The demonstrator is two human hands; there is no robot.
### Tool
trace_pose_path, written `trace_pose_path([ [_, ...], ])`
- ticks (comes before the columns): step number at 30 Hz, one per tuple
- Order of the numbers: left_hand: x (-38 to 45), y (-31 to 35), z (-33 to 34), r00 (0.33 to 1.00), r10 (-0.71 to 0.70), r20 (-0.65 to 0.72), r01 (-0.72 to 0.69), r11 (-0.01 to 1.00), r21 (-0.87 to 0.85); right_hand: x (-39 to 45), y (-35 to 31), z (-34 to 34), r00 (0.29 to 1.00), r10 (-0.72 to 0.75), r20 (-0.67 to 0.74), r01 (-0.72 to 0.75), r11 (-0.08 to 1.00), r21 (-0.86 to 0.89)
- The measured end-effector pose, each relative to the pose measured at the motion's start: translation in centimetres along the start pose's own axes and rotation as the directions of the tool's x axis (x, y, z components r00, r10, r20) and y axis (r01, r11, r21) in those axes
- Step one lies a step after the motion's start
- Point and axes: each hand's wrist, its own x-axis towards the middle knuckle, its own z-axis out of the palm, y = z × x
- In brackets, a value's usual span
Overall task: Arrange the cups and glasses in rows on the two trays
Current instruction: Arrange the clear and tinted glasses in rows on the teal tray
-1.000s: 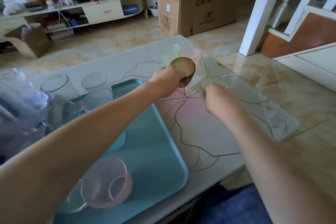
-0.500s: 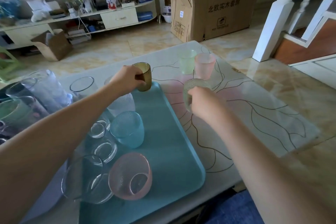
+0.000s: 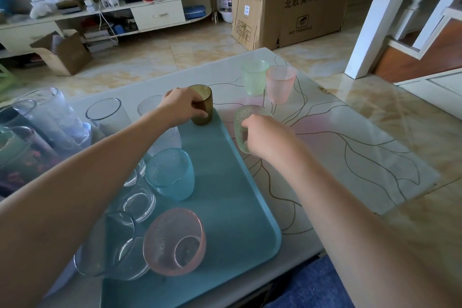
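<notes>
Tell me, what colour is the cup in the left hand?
Dark amber-brown cup, seen in the head view.

The left forearm (image 3: pixel 82 182) covers much of the clear glasses (image 3: pixel 136 204) on the teal tray (image 3: pixel 232 207), whose near edge runs off at six o'clock. At nine o'clock, tall glasses (image 3: pixel 27 132) are blurred and cut off.

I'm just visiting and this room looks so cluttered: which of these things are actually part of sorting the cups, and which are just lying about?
Part of the job:
teal tray
amber cup in the left hand
pale green textured cup in the right hand
blue cup
pink cup
green cup and pink cup on the table

Lying about:
cardboard box
cluttered shelf unit
</notes>
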Motion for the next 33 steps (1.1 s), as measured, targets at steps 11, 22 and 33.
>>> trace_pose_path([
  [11, -4.6, 2.2, -2.1, 0.887, 0.422, -0.185, -0.427, 0.904, 0.014, -0.4, -0.4, -0.3, 0.993, -0.081, -0.091, 0.086, 0.995, 0.056],
  [22, -7.3, 2.3, -1.8, 0.881, 0.461, -0.103, -0.457, 0.887, 0.064, -1.1, -1.8, -0.2, 0.969, -0.244, -0.041, 0.241, 0.969, -0.05],
  [33, -7.0, 0.4, -1.7, 0.964, 0.256, -0.064, -0.242, 0.955, 0.171, -0.1, -2.8, 0.9, 0.956, -0.273, 0.108, 0.278, 0.96, -0.036],
])
